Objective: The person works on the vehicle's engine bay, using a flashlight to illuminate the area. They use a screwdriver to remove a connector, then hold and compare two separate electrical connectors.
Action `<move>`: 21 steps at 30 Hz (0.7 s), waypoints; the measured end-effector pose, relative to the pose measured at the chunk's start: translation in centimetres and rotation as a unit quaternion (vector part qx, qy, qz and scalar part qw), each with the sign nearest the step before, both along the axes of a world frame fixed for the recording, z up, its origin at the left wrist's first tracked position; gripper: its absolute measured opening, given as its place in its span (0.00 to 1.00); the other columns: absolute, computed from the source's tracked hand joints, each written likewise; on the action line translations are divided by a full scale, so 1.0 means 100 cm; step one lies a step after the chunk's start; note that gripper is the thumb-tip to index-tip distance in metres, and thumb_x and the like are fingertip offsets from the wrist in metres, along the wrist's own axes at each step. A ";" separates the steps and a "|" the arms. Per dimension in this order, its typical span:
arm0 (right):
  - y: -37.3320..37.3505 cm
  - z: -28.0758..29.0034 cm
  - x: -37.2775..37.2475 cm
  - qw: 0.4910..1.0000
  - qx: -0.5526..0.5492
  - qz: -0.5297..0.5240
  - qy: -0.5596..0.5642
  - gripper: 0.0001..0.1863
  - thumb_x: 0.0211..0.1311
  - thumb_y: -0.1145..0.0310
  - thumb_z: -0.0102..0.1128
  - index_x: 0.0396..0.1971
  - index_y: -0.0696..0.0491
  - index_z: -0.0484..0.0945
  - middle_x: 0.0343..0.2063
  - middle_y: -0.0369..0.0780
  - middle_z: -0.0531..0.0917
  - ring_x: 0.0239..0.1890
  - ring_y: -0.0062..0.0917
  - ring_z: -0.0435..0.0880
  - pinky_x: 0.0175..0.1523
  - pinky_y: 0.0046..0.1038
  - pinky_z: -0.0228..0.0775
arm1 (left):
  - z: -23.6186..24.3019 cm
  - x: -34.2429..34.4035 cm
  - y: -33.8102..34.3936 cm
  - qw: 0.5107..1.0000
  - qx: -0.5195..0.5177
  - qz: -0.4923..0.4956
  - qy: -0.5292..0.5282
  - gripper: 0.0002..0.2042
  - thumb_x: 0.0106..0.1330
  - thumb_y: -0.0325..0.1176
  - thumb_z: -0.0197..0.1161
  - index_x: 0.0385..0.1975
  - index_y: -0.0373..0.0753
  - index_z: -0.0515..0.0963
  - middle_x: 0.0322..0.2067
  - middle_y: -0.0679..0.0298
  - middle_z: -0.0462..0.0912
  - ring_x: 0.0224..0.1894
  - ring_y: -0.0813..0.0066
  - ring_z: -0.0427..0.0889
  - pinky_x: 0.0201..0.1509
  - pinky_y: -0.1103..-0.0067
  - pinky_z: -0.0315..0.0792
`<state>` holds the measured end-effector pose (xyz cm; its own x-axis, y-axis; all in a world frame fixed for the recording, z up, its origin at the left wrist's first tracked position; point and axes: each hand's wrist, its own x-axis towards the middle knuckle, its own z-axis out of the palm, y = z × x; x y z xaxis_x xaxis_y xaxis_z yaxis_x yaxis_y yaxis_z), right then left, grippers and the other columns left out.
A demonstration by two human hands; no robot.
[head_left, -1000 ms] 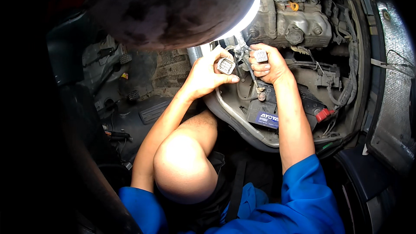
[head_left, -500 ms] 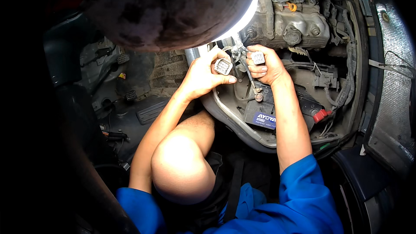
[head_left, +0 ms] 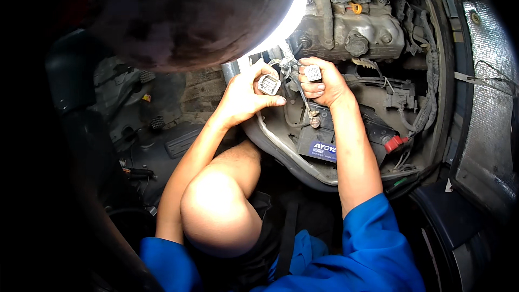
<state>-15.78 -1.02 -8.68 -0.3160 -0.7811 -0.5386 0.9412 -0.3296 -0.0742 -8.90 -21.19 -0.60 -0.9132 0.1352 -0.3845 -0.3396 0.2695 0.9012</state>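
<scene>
My left hand grips a pale multi-pin connector between fingers and thumb, its pin face turned upward. Beside it, my right hand is curled round a second pale, gridded connector. The two connectors are apart. A bundle of wires runs just behind and between them. Below my hands sits a black battery with a blue label, a bare terminal clamp and, to the right, a red terminal cover.
A dusty engine fills the upper right. A dark rounded object with a bright rim overhangs at top. Dusty pedals are at left. A foil-lined panel stands at right. My bent knee is between my arms.
The whole scene, both hands and connectors included, has shifted a little leftward in the picture. My grips and the gap between the connectors look much the same.
</scene>
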 end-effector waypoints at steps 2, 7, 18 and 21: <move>0.001 -0.001 0.001 1.000 0.002 0.001 0.002 0.14 0.59 0.61 0.54 0.19 0.52 0.69 0.09 0.30 0.65 0.04 0.12 0.54 0.08 0.17 0.42 | 0.000 0.001 0.001 1.000 0.014 0.006 -0.011 0.21 0.42 0.29 0.77 0.33 0.39 0.72 0.25 0.74 0.73 0.29 0.86 0.68 0.35 0.85 0.67; -0.001 0.004 0.002 1.000 0.020 -0.005 0.005 0.15 0.62 0.61 0.50 0.18 0.50 0.66 0.09 0.29 0.61 0.04 0.10 0.52 0.08 0.15 0.40 | 0.000 0.000 0.000 1.000 -0.003 -0.003 -0.002 0.21 0.42 0.28 0.77 0.33 0.39 0.71 0.26 0.74 0.74 0.28 0.88 0.69 0.33 0.86 0.68; 0.001 -0.003 0.005 0.999 -0.018 -0.026 -0.006 0.13 0.65 0.62 0.50 0.25 0.55 0.69 0.12 0.30 0.64 0.06 0.09 0.54 0.09 0.13 0.43 | -0.003 0.000 -0.001 1.000 -0.003 -0.004 -0.001 0.21 0.42 0.29 0.77 0.34 0.40 0.71 0.26 0.75 0.74 0.27 0.88 0.68 0.33 0.86 0.68; 0.002 -0.004 0.006 0.999 -0.028 -0.027 -0.004 0.13 0.66 0.63 0.49 0.25 0.55 0.69 0.13 0.30 0.64 0.06 0.08 0.55 0.09 0.13 0.44 | -0.001 0.000 0.000 1.000 0.011 0.006 -0.019 0.21 0.42 0.28 0.77 0.34 0.40 0.72 0.26 0.75 0.73 0.27 0.88 0.68 0.33 0.86 0.67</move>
